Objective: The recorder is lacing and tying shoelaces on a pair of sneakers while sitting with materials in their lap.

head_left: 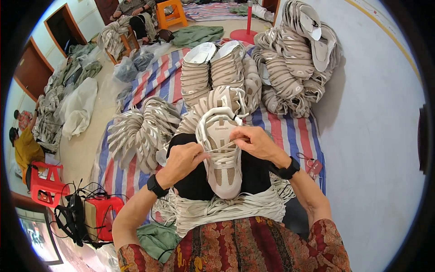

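Note:
A beige and white shoe upper (225, 174) rests on my black-clad lap, toe toward me and collar away. A pale shoelace (222, 148) is threaded across its lower eyelets, and its loose part runs between my hands. At the upper's left side, my left hand (186, 159) is closed, with fingertips pinched at the lace. My right hand (254, 141) pinches the lace over the tongue, near the right eyelet row. The fingers hide part of each lace end. A thick bundle of cream shoelaces (226, 211) lies across my lap, just in front of my body.
Nested shoe uppers lie in a fanned pile (142, 129) at left, upright stacks (196, 75) ahead and a tall heap (294, 63) at far right, on a striped sheet (276, 131). Red stools (108, 217) with black cables stand left. A white wall (371, 136) borders the right.

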{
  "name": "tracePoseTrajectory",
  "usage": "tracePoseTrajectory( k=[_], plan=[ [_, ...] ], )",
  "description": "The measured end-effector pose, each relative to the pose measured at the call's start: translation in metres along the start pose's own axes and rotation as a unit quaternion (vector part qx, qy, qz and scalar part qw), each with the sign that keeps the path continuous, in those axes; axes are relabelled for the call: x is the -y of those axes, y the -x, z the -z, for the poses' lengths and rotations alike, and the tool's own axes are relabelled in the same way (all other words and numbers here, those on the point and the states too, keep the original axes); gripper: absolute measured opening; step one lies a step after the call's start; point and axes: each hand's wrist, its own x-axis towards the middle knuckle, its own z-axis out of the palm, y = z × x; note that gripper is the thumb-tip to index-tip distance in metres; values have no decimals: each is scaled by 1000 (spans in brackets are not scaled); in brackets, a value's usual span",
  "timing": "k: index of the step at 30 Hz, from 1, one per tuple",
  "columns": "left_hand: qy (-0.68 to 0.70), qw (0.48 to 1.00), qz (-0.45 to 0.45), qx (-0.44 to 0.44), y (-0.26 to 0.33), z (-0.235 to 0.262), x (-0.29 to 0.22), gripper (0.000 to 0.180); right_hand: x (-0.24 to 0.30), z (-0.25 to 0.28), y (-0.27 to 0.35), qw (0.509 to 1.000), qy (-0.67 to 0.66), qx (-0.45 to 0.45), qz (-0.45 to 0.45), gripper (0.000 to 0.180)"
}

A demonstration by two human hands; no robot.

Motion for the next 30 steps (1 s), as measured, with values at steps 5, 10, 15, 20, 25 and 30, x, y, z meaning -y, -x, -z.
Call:
tracePoseTrajectory(
  k=[5, 10, 15, 20, 25, 30],
  plan=[
    [93, 988, 117, 34, -2, 18, 25, 22, -10, 3, -6, 995, -82, -34, -45, 12],
    [184, 955, 185, 140, -6, 40, 43, 23, -11, 54, 8, 999, 33, 25, 5, 10],
    [172, 925, 331, 70, 102, 119, 112, 15, -30, 174, 61, 980, 186, 12, -69, 16],
    [-126, 920, 370, 32, 200, 189, 123, 11, -63, 260, 172, 932, 270, -184, -155, 15],
    [-165, 886, 407, -147, 316, 250, 146, 12, -100, 319, 270, 847, 397, -315, -161, 14],
    [-342, 834, 344, -263, 353, 270, 116, 10, -97, 327, 320, 734, 447, -460, -223, 15]
  ],
)
